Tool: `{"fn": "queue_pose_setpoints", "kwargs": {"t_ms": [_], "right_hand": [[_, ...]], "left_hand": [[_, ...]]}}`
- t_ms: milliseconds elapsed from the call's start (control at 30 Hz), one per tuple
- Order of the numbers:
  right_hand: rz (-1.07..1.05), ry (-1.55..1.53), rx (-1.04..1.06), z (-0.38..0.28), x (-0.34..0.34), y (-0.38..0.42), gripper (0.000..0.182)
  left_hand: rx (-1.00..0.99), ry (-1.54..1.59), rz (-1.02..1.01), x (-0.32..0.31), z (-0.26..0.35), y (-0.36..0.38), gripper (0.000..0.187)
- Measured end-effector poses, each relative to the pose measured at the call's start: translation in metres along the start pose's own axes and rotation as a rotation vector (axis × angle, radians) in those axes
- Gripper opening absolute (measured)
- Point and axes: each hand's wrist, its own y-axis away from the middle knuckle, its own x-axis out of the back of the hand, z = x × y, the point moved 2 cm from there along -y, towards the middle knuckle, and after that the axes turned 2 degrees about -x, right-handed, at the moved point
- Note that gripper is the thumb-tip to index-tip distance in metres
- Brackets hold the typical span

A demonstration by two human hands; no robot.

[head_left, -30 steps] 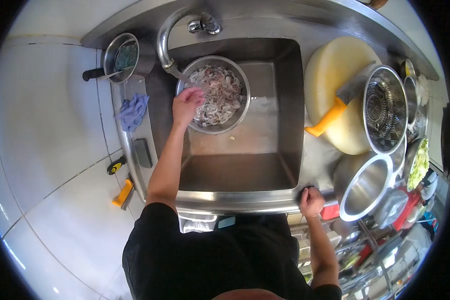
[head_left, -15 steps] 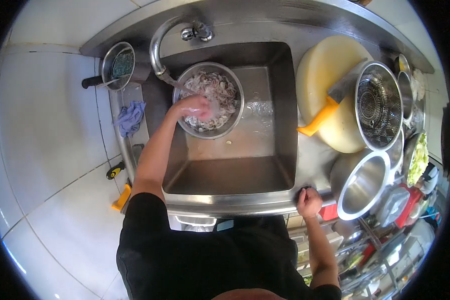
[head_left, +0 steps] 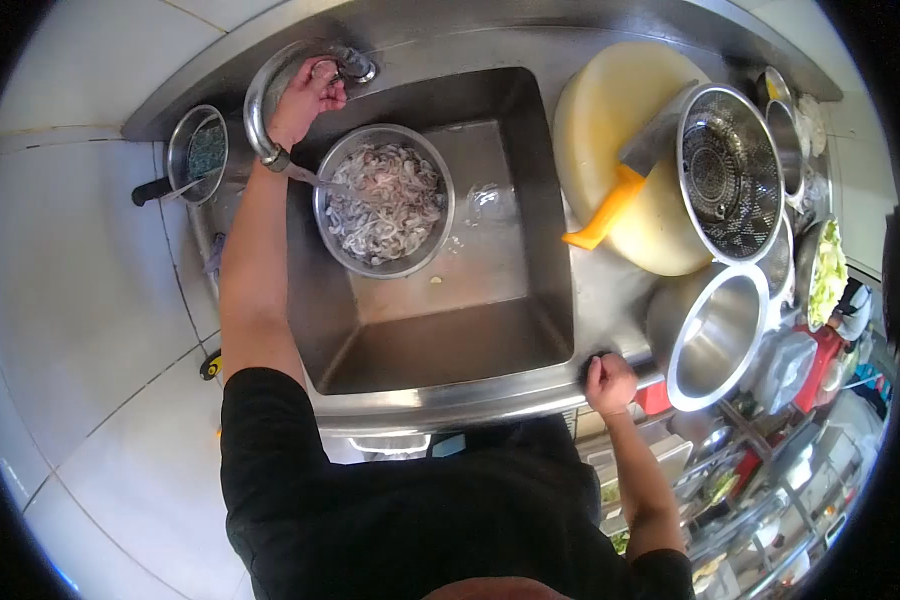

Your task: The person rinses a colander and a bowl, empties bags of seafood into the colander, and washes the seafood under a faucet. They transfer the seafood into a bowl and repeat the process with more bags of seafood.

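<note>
My left hand (head_left: pixel 308 102) is at the tap (head_left: pixel 262 112), its fingers closed around the knob at the tap's base. From the spout, water runs into a round metal bowl (head_left: pixel 446 228) standing in the sink. Inside the bowl lies a heap of pale pinkish-grey food pieces (head_left: pixel 385 205), looking like small peeled shrimp or cut strips. My right hand (head_left: pixel 611 384) is closed in a fist at the sink's front edge, by the right corner. A small dark thing shows at its fingertips; I cannot tell what it is.
The steel sink (head_left: pixel 440 350) has a small scrap on its floor. Right of it lies a round cutting board (head_left: pixel 590 110) with an orange-handled cleaver (head_left: pixel 610 205), a perforated strainer (head_left: pixel 730 180) and a metal bowl (head_left: pixel 715 340). A black-handled pot (head_left: pixel 197 155) stands left.
My left hand has left the food in the bowl and moved up and left to the tap's knob. My right hand stays at the sink edge. The whole view has shifted slightly.
</note>
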Motion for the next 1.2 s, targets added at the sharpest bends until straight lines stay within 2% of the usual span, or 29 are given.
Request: {"fn": "queue_pose_setpoints", "kwargs": {"t_ms": [100, 133, 233, 333, 433, 500, 533, 567, 600, 667, 700, 733, 767, 800, 833, 900, 933, 1000, 1067, 1100, 1167, 1200], "right_hand": [[-0.007, -0.001, -0.012, -0.002, -0.002, 0.000, 0.026], [-0.011, 0.003, -0.019, -0.002, -0.001, 0.000, 0.026], [-0.028, 0.003, -0.026, -0.004, 0.000, -0.001, 0.025], [-0.035, 0.012, -0.026, -0.003, -0.001, -0.001, 0.025], [-0.035, 0.021, -0.044, -0.004, 0.001, -0.003, 0.025], [-0.015, 0.026, -0.073, -0.005, 0.000, -0.002, 0.026], [-0.052, 0.006, -0.153, -0.007, 0.001, -0.002, 0.026], [-0.090, -0.013, -0.231, -0.010, 0.003, -0.002, 0.025], [-0.128, -0.031, -0.305, -0.012, 0.003, -0.005, 0.025], [-0.026, -0.206, -0.223, -0.025, -0.008, -0.016, 0.023], [0.023, -0.293, -0.180, -0.036, -0.016, -0.024, 0.021], [-0.082, -0.396, -0.069, -0.063, -0.026, -0.045, 0.018], [-0.170, -0.335, 0.038, -0.104, -0.035, -0.075, 0.017], [-0.199, -0.400, 0.150, -0.134, -0.054, -0.107, 0.019], [-0.247, -0.304, 0.091, -0.153, -0.080, -0.139, 0.033], [-0.206, -0.448, -0.160, -0.172, -0.164, -0.213, 0.057], [-0.263, -0.518, -0.282, -0.162, -0.226, -0.245, 0.058], [-0.396, -0.650, -0.406, -0.164, -0.268, -0.277, 0.056], [-0.560, -0.763, -0.432, -0.168, -0.257, -0.266, 0.050], [-0.522, -0.837, -0.426, -0.162, -0.269, -0.265, 0.045], [-0.447, -0.964, -0.414, -0.140, -0.306, -0.260, 0.038], [-0.398, -1.048, -0.420, -0.143, -0.299, -0.248, 0.034]], "left_hand": [[-0.449, -1.002, 0.040, -0.001, 0.017, 0.012, 0.038], [-0.730, -1.204, 0.046, -0.004, 0.022, 0.013, 0.043], [-0.837, -1.532, 0.161, -0.011, 0.018, 0.022, 0.047], [-0.654, -1.479, 0.282, -0.018, 0.005, 0.024, 0.044], [-0.744, -1.208, 0.581, -0.038, -0.022, 0.077, 0.050], [-0.525, -0.995, 0.670, -0.028, -0.083, 0.125, 0.057], [-0.373, -1.098, 0.749, -0.013, -0.133, 0.154, 0.061], [-0.303, -1.149, 0.871, -0.008, -0.181, 0.184, 0.055], [0.009, -1.031, 0.859, -0.011, -0.195, 0.215, 0.059], [0.180, -0.666, 1.064, 0.017, -0.298, 0.247, 0.063], [0.207, -0.458, 1.014, 0.019, -0.303, 0.245, 0.063], [0.232, -0.253, 0.958, 0.021, -0.307, 0.246, 0.063], [0.251, -0.053, 0.894, 0.024, -0.310, 0.246, 0.063], [0.288, 0.021, 0.880, 0.031, -0.311, 0.242, 0.056], [0.325, 0.093, 0.861, 0.039, -0.309, 0.236, 0.050], [0.381, 0.251, 0.818, 0.047, -0.305, 0.221, 0.041], [0.298, 0.283, 0.856, 0.048, -0.306, 0.215, 0.036], [0.126, 0.325, 0.934, 0.055, -0.316, 0.211, 0.030], [0.120, 0.212, 1.028, 0.049, -0.296, 0.216, 0.029], [0.117, 0.164, 1.074, 0.045, -0.282, 0.220, 0.029], [0.060, 0.298, 1.035, 0.034, -0.265, 0.241, 0.034], [0.036, 0.367, 1.014, 0.028, -0.260, 0.254, 0.036]]}}
